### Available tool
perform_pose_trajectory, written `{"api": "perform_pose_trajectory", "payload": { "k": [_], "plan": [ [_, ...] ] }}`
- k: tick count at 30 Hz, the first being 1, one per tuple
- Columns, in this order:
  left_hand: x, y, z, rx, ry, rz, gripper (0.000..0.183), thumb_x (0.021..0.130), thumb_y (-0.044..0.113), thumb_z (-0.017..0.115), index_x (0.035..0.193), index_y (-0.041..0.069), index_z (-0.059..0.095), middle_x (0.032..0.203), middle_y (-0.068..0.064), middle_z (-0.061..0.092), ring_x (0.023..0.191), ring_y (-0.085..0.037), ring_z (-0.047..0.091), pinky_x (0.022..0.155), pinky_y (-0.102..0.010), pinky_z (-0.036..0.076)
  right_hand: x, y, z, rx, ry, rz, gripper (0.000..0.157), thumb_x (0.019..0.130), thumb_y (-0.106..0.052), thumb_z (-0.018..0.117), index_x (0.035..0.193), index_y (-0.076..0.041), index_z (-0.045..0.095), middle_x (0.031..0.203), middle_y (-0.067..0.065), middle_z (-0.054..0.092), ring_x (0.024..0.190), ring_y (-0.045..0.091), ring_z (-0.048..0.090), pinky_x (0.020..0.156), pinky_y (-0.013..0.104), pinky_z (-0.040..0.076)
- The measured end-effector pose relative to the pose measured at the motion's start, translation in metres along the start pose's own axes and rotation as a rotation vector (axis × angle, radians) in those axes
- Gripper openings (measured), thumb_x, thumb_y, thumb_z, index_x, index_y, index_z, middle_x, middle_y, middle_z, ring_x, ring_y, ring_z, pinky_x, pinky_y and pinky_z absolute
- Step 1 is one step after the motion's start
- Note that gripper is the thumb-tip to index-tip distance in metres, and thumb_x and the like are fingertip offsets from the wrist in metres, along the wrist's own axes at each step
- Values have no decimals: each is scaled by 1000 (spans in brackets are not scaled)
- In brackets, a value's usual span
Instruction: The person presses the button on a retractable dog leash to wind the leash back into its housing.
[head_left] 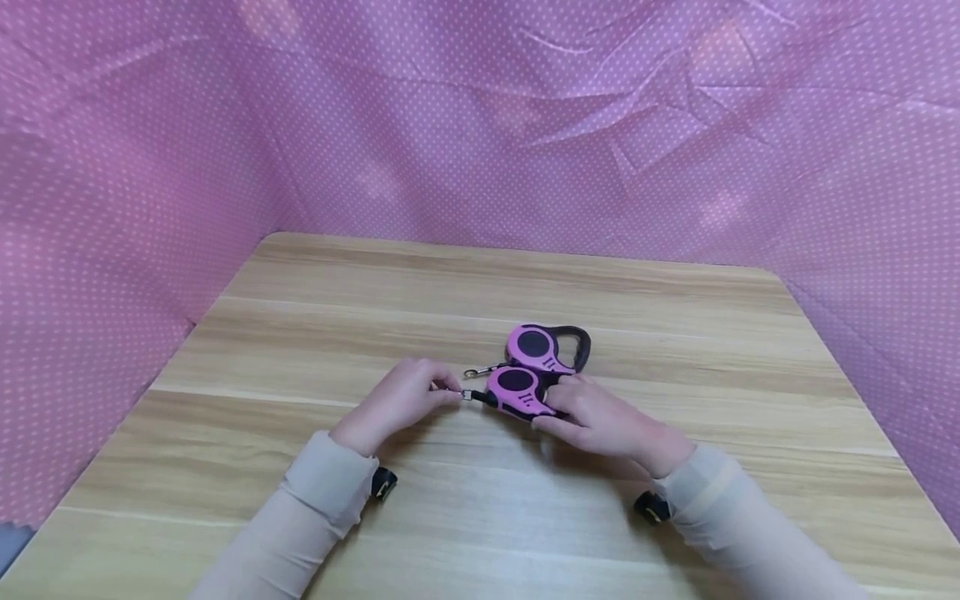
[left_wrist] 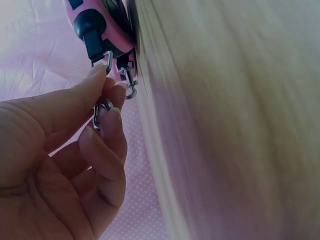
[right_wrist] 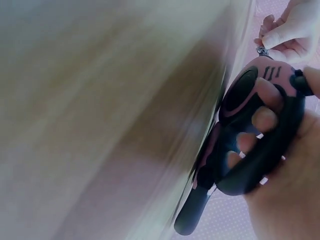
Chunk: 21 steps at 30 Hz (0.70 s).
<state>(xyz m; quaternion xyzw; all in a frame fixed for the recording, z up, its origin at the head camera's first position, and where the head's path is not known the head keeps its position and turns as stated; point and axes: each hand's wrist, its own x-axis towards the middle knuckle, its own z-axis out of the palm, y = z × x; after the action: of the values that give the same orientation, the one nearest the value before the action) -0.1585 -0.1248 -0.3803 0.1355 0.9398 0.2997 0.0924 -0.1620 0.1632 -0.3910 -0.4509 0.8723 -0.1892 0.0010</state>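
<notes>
Two pink-and-black retractable dog leashes lie together on the table. My right hand (head_left: 600, 417) grips the nearer leash (head_left: 517, 390) by its black handle, fingers curled through the loop, as the right wrist view shows. The metal clip (left_wrist: 97, 116) of that leash is pinched between the thumb and fingers of my left hand (head_left: 405, 398), just left of the casing; a short black strap joins clip and casing. Right behind it rests the farther leash (head_left: 531, 345), its handle toward the right and its own clip (head_left: 480, 370) pointing left, touched by neither hand.
The wood-grain table (head_left: 300, 300) has rounded far corners. Pink dotted cloth (head_left: 480, 150) hangs behind it and at both sides. A dark wrist strap (head_left: 383, 483) shows under the left sleeve and another (head_left: 652, 507) under the right.
</notes>
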Motion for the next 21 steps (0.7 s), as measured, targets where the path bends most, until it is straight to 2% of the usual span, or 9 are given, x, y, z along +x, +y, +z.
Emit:
{"api": "perform_pose_trajectory", "payload": {
  "k": [6, 10, 17, 21],
  "plan": [
    [2, -2, 1, -8, -27, -26, 4, 87, 20, 75, 91, 18, 76, 88, 6, 71, 84, -11, 62, 86, -37, 52, -1, 1, 3, -64, -33, -45, 23, 92, -37, 67, 81, -17, 62, 80, -9, 51, 83, 10, 44, 82, 32, 44],
    [2, -2, 1, 3, -43, -24, 4, 85, 18, 77, 88, 16, 75, 85, 6, 70, 82, -10, 62, 87, -37, 52, -1, 1, 5, -87, -28, -54, 28, 86, -41, 74, 86, -14, 67, 85, -7, 58, 86, 11, 48, 82, 32, 47],
    [2, -4, 0, 28, -89, -74, 5, 86, 22, 77, 84, 19, 74, 83, 7, 68, 79, -11, 58, 82, -34, 50, -2, 3, 5, -75, -52, -17, 33, 80, -43, 79, 93, -14, 71, 93, -6, 65, 96, 15, 54, 103, 41, 45],
    [0, -5, -7, 26, -102, -117, 8, 89, 28, 74, 90, 20, 74, 87, 5, 69, 79, -12, 59, 77, -32, 50, -3, 6, -3, -4, -6, 10, 28, 81, -41, 79, 91, -16, 71, 91, -6, 66, 92, 13, 56, 93, 35, 49]
  ]
}}
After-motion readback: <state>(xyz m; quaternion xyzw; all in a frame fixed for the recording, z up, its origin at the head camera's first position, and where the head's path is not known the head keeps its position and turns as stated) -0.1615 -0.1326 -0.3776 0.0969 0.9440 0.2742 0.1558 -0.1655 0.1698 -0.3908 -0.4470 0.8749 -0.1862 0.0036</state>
